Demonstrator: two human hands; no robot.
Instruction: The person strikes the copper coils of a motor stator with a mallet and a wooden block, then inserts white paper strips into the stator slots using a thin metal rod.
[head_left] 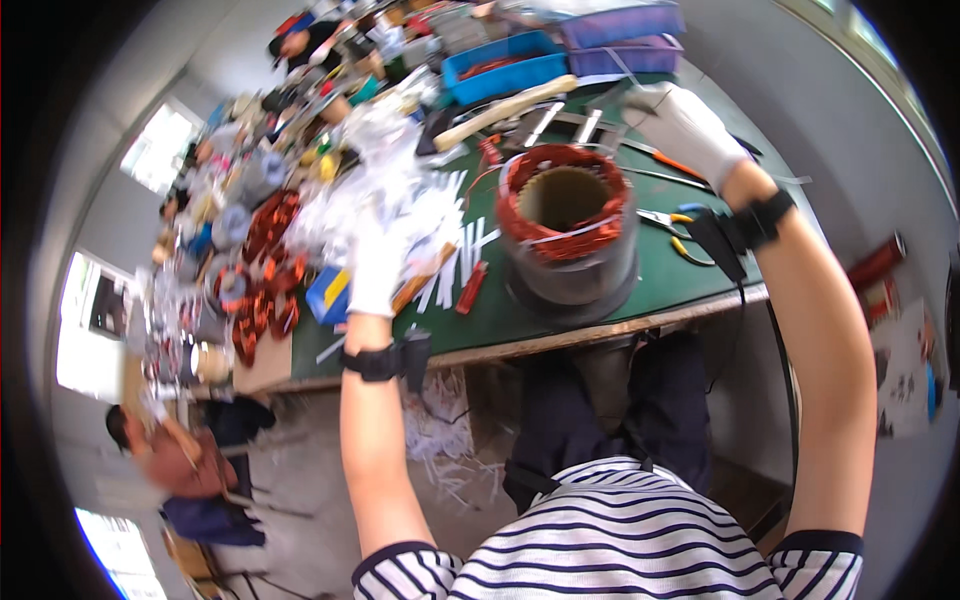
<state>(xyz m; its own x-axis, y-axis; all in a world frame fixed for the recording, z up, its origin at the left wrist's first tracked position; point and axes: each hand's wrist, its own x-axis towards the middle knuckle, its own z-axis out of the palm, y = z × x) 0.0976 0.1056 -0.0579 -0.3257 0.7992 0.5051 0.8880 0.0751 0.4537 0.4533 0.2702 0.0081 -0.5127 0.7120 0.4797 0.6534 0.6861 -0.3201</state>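
Note:
A motor stator (575, 240) stands upright on the green bench in front of me, a ring of red-brown copper windings (532, 238) tied with white cord around its top opening. My right hand (688, 132), in a white glove, is raised beyond it to the right, above the tools. Its fingers are curled together; a thin pale strand shows by the fingertips, though what they hold is unclear. My left hand (376, 262), also gloved, is smeared by motion over white strips and crumpled clear plastic (385, 140). Its fingers cannot be made out.
Orange-handled and blue-yellow pliers (680, 218) lie right of the stator. A wooden mallet-like stick (505, 112), a blue bin (505, 68) and purple bins (625, 50) are farther back. A red-handled knife (472, 288) and white strips (440, 280) lie left. Other people sit at the left.

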